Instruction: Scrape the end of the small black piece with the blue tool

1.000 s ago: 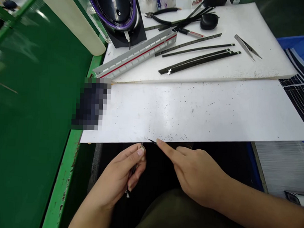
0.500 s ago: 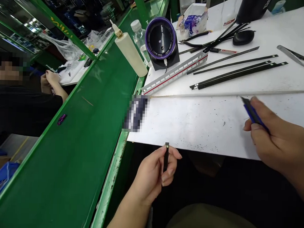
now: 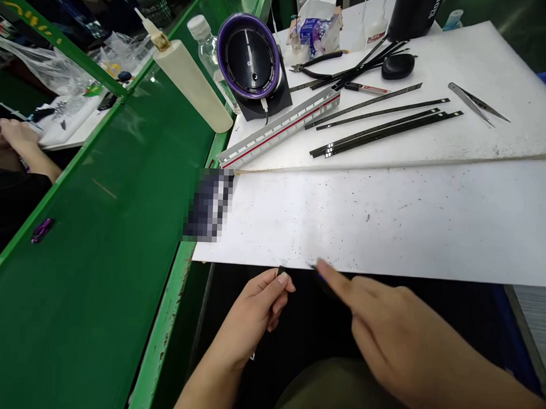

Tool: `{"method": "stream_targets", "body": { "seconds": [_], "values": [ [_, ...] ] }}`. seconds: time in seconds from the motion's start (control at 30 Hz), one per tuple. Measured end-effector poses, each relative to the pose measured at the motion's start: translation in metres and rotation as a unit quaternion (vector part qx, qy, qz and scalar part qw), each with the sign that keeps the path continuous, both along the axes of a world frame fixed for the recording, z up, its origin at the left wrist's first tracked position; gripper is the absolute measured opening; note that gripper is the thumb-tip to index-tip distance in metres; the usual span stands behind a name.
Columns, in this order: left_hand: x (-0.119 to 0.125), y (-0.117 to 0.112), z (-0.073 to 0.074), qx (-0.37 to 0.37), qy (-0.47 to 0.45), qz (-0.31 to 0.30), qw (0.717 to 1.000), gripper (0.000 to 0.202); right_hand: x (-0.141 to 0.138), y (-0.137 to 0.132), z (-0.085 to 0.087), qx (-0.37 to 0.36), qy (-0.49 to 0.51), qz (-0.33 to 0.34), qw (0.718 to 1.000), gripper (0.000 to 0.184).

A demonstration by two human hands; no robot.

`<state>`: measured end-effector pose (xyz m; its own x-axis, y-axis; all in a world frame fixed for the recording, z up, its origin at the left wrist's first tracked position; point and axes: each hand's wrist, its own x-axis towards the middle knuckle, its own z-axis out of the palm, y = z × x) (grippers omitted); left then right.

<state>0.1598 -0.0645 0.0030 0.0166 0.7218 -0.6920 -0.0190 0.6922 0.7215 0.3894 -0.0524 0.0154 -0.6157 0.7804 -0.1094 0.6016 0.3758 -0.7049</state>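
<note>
Okay, dark strip [image 3: 281,270] first: narrow, black; only a short squared end sticks out above the thumb, rest buried in the grip. It's at the near edge of the desk [image 3: 366,231], roughly mid-view; can't tell if it touches the edge.

Exposed end points up and away from the person. Long axis looks steep, leaning from upper right to lower left, if the pale-marked bit below the palm is the same piece; can't confirm.

Left hand [image 3: 257,302]: closed, thumb and index pinching the strip near its top, other fingers curled in. Right hand [image 3: 381,307]: wrapped on a cutter [image 3: 314,267], index straight out along it, remaining fingers folded. Handle mostly hidden, sliver of blue showing. Blade points left toward the strip, small gap between them. Tip a bit blurred.

Beyond: loose strips [image 3: 387,134], glossy black, some with pale squares at the right end, lying on a white foam slab [image 3: 490,131]. They run left to right, right ends farther out. Grey channel [image 3: 279,133] with red line sits diagonally to their left, tweezers [image 3: 476,104] to their right. Dark specks scattered over the desk.
</note>
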Motion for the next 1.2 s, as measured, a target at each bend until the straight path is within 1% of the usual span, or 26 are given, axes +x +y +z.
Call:
{"method": "stream_targets", "body": {
  "seconds": [0.07,0.17,0.23,0.43,0.57,0.87,1.2],
  "values": [
    [0.002,-0.001,0.000,-0.014,-0.024,0.022,0.999,0.034,-0.011,-0.006,0.003,-0.035,-0.045,0.036,0.998,0.080],
    [0.002,0.000,0.000,-0.049,-0.074,0.044,0.995,0.037,-0.019,-0.003,0.002,-0.049,-0.100,0.042,0.993,0.085],
    [0.001,0.001,-0.001,-0.056,-0.078,0.037,0.995,0.036,-0.021,0.001,-0.001,-0.049,-0.118,0.047,0.991,0.088],
    [-0.003,0.003,-0.008,-0.025,-0.046,0.004,0.999,0.037,-0.027,0.000,-0.016,-0.028,-0.114,0.064,0.991,0.098],
    [-0.007,0.004,-0.012,-0.019,-0.035,-0.029,0.999,0.039,-0.030,-0.001,-0.021,-0.001,-0.134,0.064,0.989,0.095],
    [-0.013,0.007,-0.014,-0.008,-0.040,-0.063,0.997,0.039,-0.031,0.006,-0.015,0.022,-0.141,0.071,0.987,0.090],
    [-0.015,0.008,-0.017,-0.016,-0.033,-0.061,0.997,0.040,-0.033,0.008,-0.013,0.017,-0.145,0.068,0.987,0.087]
  ]
}}
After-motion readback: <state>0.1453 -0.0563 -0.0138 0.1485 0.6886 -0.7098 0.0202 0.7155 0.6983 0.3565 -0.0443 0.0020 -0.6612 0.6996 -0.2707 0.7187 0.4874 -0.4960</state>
